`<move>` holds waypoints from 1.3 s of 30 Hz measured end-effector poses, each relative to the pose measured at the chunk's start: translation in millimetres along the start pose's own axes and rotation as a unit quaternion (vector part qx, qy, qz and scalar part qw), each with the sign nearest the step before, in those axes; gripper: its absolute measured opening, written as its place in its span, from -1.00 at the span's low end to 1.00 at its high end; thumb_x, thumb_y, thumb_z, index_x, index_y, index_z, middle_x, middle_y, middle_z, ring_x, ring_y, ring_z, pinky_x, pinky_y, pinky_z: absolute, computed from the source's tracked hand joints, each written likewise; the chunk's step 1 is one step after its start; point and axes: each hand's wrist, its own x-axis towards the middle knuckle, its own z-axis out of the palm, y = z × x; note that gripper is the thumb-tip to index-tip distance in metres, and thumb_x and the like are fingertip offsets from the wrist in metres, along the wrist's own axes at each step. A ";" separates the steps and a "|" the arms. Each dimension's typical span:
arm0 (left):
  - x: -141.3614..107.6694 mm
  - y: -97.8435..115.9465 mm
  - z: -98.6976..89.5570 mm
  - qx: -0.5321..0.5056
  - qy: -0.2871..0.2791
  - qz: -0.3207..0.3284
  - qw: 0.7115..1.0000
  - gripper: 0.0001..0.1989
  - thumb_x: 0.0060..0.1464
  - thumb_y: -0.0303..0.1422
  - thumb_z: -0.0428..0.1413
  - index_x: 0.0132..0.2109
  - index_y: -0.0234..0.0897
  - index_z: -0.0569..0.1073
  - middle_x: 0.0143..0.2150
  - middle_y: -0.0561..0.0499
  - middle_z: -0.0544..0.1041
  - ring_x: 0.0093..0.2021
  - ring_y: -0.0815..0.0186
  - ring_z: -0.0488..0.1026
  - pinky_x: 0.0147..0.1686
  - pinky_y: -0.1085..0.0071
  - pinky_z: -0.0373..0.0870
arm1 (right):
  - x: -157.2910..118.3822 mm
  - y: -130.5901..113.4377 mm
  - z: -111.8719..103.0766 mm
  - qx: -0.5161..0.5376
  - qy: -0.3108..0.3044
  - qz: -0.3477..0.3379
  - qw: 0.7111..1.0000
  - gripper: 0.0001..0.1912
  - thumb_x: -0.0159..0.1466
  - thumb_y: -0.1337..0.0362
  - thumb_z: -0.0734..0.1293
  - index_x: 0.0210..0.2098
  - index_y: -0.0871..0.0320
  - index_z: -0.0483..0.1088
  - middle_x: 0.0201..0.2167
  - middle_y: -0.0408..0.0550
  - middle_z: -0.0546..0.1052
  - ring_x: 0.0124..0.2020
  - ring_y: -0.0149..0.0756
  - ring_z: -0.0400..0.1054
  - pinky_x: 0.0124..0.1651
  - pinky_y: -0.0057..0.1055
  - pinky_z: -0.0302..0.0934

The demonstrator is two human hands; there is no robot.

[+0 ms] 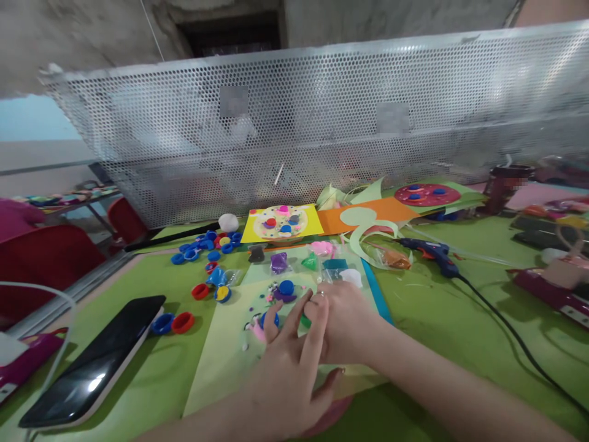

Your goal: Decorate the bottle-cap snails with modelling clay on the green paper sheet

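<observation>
Over a pale yellow sheet (216, 350) my two hands meet. My left hand (289, 362) has its fingers spread, with its fingertips near a blue cap (269, 320) and touching my right hand. My right hand (345, 319) is bent with its fingers pressed together; whatever it holds, if anything, is hidden. A green piece (305, 320) shows between the hands. Another blue cap (286, 288) with purple clay lies just beyond them. Small packs of purple clay (278, 263), green clay (310, 261) and pink clay (323, 248) sit along the sheet's far side.
A black phone (99, 359) lies at the left, beside red and blue caps (183, 322). More blue caps (197, 245) are behind. A decorated yellow card (251, 227) stands near a perforated metal screen (313, 135). At the right is a glue gun (432, 253) with its black cord.
</observation>
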 end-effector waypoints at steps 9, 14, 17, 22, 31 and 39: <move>-2.5 -9.9 -11.5 -0.048 -0.023 -0.030 0.998 -0.12 0.09 -0.39 -0.03 0.27 -0.36 -0.55 -0.05 -0.21 0.52 0.14 -0.07 0.26 0.09 -0.24 -0.21 | 3.2 18.8 -17.0 -0.005 -0.087 0.044 0.995 -0.71 -0.02 0.03 0.32 -0.50 0.16 0.39 -0.52 -0.08 0.50 -0.43 -0.20 0.35 -0.44 -0.35 0.07; 2.5 1.7 1.1 0.061 0.014 0.000 0.998 -0.13 0.08 -0.44 -0.02 0.29 -0.41 -0.50 -0.12 -0.23 0.55 0.18 -0.27 0.13 0.01 -0.19 -0.15 | 9.4 0.1 -13.5 -0.012 -0.125 0.031 0.992 -0.81 0.01 0.20 0.27 -0.43 0.17 0.39 -0.48 -0.02 0.49 -0.36 -0.14 0.36 -0.34 -0.26 0.20; 4.1 6.7 6.6 0.095 0.045 -0.007 0.994 -0.14 0.04 -0.52 -0.06 0.29 -0.43 -0.50 -0.14 -0.21 0.56 0.16 -0.24 0.17 0.03 -0.15 -0.23 | 12.1 -9.7 -13.0 -0.030 -0.164 0.032 0.985 -0.69 -0.03 0.22 0.31 -0.29 0.20 0.40 -0.38 0.04 0.49 -0.27 -0.11 0.35 -0.20 -0.17 0.22; 4.5 5.3 5.2 0.074 0.057 0.001 0.996 -0.11 0.00 -0.46 -0.04 0.29 -0.44 -0.47 -0.17 -0.19 0.57 0.17 -0.26 0.15 0.05 -0.15 -0.32 | 12.0 -15.0 -16.6 -0.026 -0.186 0.060 0.980 -0.70 0.02 0.26 0.29 -0.23 0.20 0.40 -0.32 0.06 0.49 -0.22 -0.09 0.34 -0.14 -0.15 0.20; -4.0 -5.6 -15.0 -0.081 0.025 -0.057 0.995 -0.14 0.10 -0.41 -0.02 0.29 -0.28 -0.51 -0.03 -0.13 0.52 0.15 0.00 0.26 0.13 -0.26 -0.22 | 1.6 12.4 -24.5 0.119 -0.148 0.135 0.972 -0.78 0.02 0.13 0.31 -0.44 0.16 0.42 -0.46 -0.08 0.51 -0.41 -0.28 0.36 -0.39 -0.42 0.10; -1.3 -20.0 -24.4 -0.340 -0.036 -0.254 0.905 -0.13 0.08 -0.33 0.03 0.30 -0.10 -0.43 -0.03 -0.03 0.53 0.17 0.15 0.25 -0.02 0.07 0.38 | -1.9 23.8 -25.7 0.172 -0.159 0.148 0.961 -0.66 0.05 -0.01 0.33 -0.32 0.10 0.49 -0.40 -0.06 0.54 -0.30 -0.24 0.39 -0.29 -0.40 0.14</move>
